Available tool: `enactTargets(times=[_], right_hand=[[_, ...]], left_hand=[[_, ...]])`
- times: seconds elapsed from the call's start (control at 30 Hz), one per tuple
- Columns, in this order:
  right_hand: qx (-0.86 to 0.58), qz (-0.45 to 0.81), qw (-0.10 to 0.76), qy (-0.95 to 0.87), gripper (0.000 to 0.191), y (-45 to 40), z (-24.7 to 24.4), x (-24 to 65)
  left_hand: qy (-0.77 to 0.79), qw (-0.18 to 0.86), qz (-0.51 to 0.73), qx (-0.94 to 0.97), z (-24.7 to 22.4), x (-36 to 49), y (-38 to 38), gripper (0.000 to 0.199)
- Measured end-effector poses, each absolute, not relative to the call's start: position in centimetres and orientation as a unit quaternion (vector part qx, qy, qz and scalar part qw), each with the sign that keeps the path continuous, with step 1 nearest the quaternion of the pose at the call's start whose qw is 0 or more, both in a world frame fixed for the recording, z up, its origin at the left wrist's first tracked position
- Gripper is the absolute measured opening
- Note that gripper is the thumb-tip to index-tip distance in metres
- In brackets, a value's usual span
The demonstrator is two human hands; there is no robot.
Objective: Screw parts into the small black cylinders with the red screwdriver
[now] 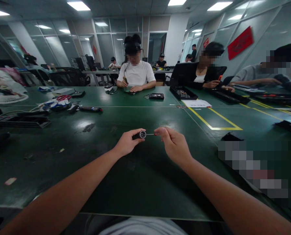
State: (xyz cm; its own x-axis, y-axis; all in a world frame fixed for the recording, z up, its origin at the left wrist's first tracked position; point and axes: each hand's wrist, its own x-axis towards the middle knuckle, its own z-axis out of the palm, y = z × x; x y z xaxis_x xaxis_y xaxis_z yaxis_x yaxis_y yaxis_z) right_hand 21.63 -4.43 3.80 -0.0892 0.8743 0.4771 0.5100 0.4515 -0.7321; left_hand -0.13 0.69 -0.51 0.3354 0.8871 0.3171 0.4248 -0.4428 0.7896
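Black cylinder (136,135) with a silvery round end is sitting in the person's left hand (125,143), held up over the green tabletop (145,189), its round end facing back toward the person. The left fingers are pinching it between thumb and forefinger. Just beside it, the right hand (176,145) is pinching the red end of a thin metal rod (150,134), its fingers curling in close together. The rod's other end is meeting the silvery rim (whether it is going inside or only passing against it, I cannot tell). Farther out on the left, a slim dark tool (90,109) is lying on the tabletop. On the right, yellow tape (225,129) is forming a rectangle, with a white sheet (196,103) lying at its far end, near a black tray (195,97). Across the tabletop, a co-worker in a white shirt (137,73) is bending over a small object.
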Motion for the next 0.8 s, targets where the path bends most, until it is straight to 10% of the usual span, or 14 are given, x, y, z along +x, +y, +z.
enactTargets(times=[0.8], right_hand=[[-0.500,0.222,0.476,-0.689,0.023,-3.84,3.32,21.61]], left_hand=[[0.449,0.285,0.379,0.757,-0.11,-0.18,0.60,0.042]])
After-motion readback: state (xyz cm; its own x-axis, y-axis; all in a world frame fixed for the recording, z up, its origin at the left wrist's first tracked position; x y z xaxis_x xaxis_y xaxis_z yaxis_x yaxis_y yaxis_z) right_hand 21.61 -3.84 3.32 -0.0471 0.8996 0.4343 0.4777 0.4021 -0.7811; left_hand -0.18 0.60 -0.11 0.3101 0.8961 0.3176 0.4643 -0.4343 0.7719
